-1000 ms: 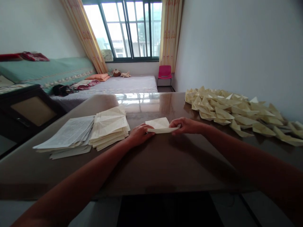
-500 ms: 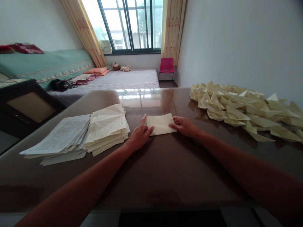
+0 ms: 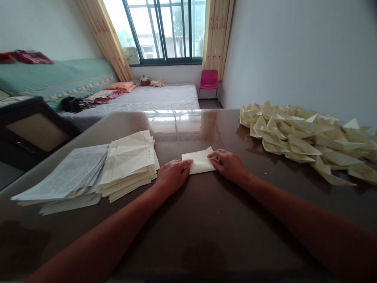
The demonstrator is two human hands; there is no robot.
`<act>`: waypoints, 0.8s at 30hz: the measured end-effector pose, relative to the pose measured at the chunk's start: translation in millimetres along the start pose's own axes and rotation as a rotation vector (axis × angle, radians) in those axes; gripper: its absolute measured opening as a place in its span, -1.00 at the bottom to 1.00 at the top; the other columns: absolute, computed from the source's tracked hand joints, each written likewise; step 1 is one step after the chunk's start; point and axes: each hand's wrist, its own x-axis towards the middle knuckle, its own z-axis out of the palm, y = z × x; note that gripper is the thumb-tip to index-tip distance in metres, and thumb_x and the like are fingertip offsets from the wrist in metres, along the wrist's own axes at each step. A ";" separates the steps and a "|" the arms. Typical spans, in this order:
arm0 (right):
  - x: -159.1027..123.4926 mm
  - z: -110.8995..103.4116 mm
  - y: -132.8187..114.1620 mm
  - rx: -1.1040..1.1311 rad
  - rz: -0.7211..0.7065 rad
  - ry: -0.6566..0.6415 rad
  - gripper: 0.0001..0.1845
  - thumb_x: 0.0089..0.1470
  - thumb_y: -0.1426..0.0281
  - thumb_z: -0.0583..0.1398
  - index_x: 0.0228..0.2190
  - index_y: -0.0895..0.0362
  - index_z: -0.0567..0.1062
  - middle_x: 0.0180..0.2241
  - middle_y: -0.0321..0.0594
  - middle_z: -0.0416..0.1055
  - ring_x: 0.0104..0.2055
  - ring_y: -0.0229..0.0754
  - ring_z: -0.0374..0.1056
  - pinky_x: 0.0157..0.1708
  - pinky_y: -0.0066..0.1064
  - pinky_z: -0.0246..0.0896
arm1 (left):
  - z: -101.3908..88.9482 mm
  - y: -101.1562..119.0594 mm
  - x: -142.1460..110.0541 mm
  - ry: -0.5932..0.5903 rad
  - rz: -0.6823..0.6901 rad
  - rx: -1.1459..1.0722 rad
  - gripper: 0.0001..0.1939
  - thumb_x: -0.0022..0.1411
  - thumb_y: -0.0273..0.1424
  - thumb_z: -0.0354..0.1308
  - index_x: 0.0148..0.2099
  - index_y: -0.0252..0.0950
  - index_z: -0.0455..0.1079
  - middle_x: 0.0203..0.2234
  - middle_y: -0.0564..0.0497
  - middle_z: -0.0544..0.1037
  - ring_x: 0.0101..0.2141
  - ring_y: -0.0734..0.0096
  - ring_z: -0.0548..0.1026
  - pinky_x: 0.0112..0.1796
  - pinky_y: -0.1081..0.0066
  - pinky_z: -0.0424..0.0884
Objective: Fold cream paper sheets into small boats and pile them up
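Observation:
A small cream sheet of paper, folded over into a narrow rectangle, lies on the brown table in front of me. At its left end, my left hand has its fingers closed on the edge, with the thumb tucked close. My right hand holds the right end, fingertips on the upper corner and thumb hidden. Left of my left hand stands a stack of creased cream sheets.
Beside the cream stack is a pile of grey printed sheets. Along the right wall spreads a big heap of folded paper pieces. Past the table are a bed, a pink chair and a dark cabinet.
The partly raised paper has been folded over and now lies flatter. Both hands have shifted their grip along its ends. My view has tipped downward slightly.

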 end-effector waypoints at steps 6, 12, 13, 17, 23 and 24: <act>4.2 2.9 2.1 -0.032 0.006 -0.003 -0.75 0.16 0.30 0.07 -0.23 0.02 0.52 -0.25 -0.28 0.47 -0.36 -0.24 0.38 -0.33 -0.43 0.14 | 0.9 -0.2 -0.2 0.003 0.014 0.038 -0.63 0.36 -0.17 -0.15 0.08 0.02 0.37 -0.22 0.06 0.58 -0.24 0.27 0.53 -0.33 0.40 0.34; 6.1 4.1 0.4 -0.078 0.022 -0.008 -0.73 0.17 0.27 0.06 -0.22 0.02 0.52 -0.23 -0.27 0.48 -0.27 -0.19 0.40 -0.32 -0.42 0.14 | 2.3 2.1 1.8 -0.008 0.043 0.135 -0.62 0.37 -0.19 -0.17 0.10 -0.03 0.35 -0.24 0.02 0.58 -0.25 0.27 0.53 -0.33 0.39 0.35; 6.3 4.0 -0.2 -0.089 0.026 -0.013 -0.73 0.18 0.27 0.05 -0.22 0.02 0.52 -0.22 -0.26 0.48 -0.26 -0.19 0.40 -0.31 -0.42 0.14 | 2.6 2.4 2.1 -0.013 0.060 0.157 -0.62 0.37 -0.20 -0.17 0.10 -0.05 0.35 -0.25 0.02 0.58 -0.26 0.27 0.52 -0.33 0.38 0.35; 6.3 1.9 -3.6 -0.137 0.036 -0.043 -0.71 0.19 0.27 0.03 -0.19 0.01 0.51 -0.19 -0.26 0.47 -0.24 -0.18 0.40 -0.30 -0.42 0.14 | 2.1 2.0 3.2 0.019 0.118 0.246 -0.65 0.36 -0.22 -0.12 0.07 -0.08 0.37 -0.34 -0.01 0.54 -0.29 0.23 0.49 -0.37 0.36 0.39; 7.5 -1.5 -9.5 -0.191 0.066 -0.077 -0.68 0.21 0.25 -0.02 -0.13 -0.03 0.47 -0.15 -0.26 0.44 -0.25 -0.19 0.40 -0.31 -0.42 0.16 | 3.4 2.7 4.5 0.109 0.510 0.075 -0.65 0.35 -0.43 -0.10 0.11 -0.20 0.35 -0.02 -0.06 0.47 0.04 0.23 0.36 -0.03 0.24 0.39; 7.7 -1.6 -10.0 -0.194 0.073 -0.085 -0.68 0.22 0.25 -0.02 -0.12 -0.03 0.47 -0.15 -0.25 0.44 -0.25 -0.19 0.40 -0.30 -0.42 0.16 | 4.6 3.8 3.4 0.086 0.540 0.043 -0.64 0.36 -0.41 -0.11 0.13 -0.21 0.33 0.02 -0.05 0.46 0.05 0.25 0.35 0.01 0.25 0.38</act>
